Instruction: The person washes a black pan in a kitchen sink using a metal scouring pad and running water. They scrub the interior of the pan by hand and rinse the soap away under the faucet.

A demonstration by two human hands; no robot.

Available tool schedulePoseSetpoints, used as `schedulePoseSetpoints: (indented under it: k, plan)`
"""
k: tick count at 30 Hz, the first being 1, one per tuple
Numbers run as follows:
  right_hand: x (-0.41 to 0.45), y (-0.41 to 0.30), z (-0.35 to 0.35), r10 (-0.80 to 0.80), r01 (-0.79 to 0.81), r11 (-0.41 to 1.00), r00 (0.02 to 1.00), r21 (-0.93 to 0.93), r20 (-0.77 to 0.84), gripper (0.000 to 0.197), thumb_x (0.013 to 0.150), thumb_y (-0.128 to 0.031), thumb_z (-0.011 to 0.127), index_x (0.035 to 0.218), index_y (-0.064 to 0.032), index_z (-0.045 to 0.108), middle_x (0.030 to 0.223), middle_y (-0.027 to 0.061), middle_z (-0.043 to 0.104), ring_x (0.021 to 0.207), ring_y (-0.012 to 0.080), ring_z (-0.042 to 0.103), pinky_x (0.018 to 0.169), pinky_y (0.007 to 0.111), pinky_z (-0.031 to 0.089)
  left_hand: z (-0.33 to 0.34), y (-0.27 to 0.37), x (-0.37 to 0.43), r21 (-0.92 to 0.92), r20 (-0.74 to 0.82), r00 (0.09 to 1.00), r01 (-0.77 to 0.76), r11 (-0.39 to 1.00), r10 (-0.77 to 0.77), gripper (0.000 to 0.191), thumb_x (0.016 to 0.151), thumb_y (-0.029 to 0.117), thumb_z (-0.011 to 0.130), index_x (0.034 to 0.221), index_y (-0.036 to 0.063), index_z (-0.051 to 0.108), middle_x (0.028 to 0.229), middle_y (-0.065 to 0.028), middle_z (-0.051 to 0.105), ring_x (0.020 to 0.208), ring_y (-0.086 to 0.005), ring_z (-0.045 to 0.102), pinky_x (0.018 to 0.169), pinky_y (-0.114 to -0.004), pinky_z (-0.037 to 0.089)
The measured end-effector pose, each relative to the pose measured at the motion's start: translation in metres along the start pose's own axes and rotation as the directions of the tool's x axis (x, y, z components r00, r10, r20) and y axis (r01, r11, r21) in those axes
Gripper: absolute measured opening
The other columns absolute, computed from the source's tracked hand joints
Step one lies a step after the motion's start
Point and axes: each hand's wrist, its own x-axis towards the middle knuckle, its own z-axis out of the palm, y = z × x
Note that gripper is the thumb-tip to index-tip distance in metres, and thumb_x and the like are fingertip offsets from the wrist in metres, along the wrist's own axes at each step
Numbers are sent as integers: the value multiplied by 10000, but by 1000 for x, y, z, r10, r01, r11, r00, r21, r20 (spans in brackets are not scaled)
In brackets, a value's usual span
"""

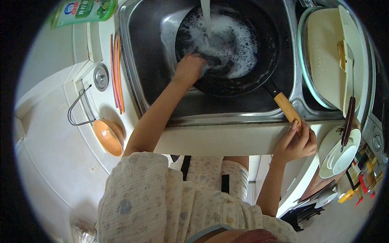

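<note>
A dark frying pan (pixel 265 54) lies in the stainless steel sink (pixel 142 88), holding water topped with white foam (pixel 240 33). My left hand (pixel 189 68) reaches into the pan at its near left side. Its fingertips are blurred and partly hidden by suds, so whether they hold anything is unclear. With its fingers around the end, my right hand (pixel 296 144) grips the pan's wooden handle (pixel 288 107), which extends over the sink's front rim. From the top edge, a pale column (pixel 206 15), either a tap spout or running water, points down into the pan.
Left of the sink are several coloured sticks (pixel 117 74), a metal sink stopper (pixel 101 77), an orange bowl (pixel 108 136) and a green pouch (pixel 88 12). On the right stand a cream-coloured basin (pixel 325 54), a dark-handled utensil (pixel 349 121) and stacked white bowls (pixel 343 159).
</note>
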Motion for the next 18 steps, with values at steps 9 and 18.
schedulePoseSetpoints:
  k: [9, 18]
  plan:
    - [1, 2, 0, -11, 12, 1000, 1000, 26, -23, 276, 847, -318, 667, 1022, -105, 681, 1017, 57, 522, 996, 209, 433, 839, 364, 307, -21, 17, 12, -285, -303, 937, 86, 955, -174, 287, 793, 8, 596, 1067, 66, 658, 1045, -157, 630, 963, -320, 596, 878, -389, 478]
    - [0, 0, 3, -40, 40, 999, 999, 18, -30, 288, 845, -329, 667, 1023, -103, 679, 994, 54, 516, 975, 201, 451, 831, 360, 299, -8, 82, 37, -663, -172, 944, -321, 676, 280, 206, 832, 51, 612, 1028, 76, 671, 1000, -108, 642, 881, -254, 626, 801, -339, 502]
